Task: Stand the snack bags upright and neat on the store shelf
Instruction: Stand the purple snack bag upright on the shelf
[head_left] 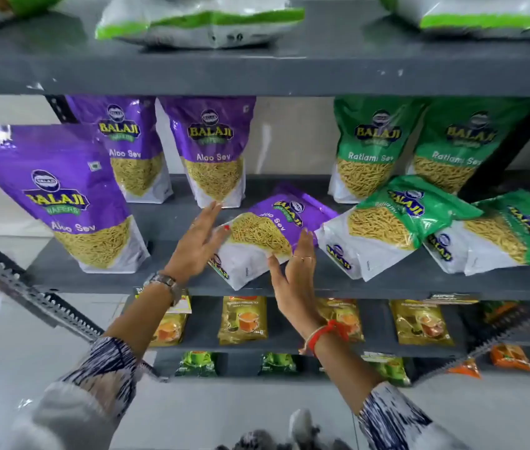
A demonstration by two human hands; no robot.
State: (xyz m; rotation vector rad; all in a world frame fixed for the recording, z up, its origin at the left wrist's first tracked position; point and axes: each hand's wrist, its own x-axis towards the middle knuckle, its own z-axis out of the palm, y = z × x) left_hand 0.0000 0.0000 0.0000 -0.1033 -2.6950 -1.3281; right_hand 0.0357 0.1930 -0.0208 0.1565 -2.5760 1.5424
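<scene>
Fingers (211, 211) of both hands spread wide, bracketing toppled purple foil Aloo Sev pouch (268, 233) | left hand (197, 241) touches its left edge, right hand (292, 271) its lower edge | pouch lies on grey metal shelf (172, 222), long axis slanting, base toward hands | equally near.

1. Left hand (199, 241): raised, fingers spread, palm turned rightward.
2. Right hand (294, 271): raised, fingers extended, thumb out to the left.
3. Both forearms reach forward, patterned sleeves pushed back.

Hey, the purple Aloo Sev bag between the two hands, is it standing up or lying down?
Lying down. The purple bag lies tilted on the shelf, bottom toward the front edge.
</scene>
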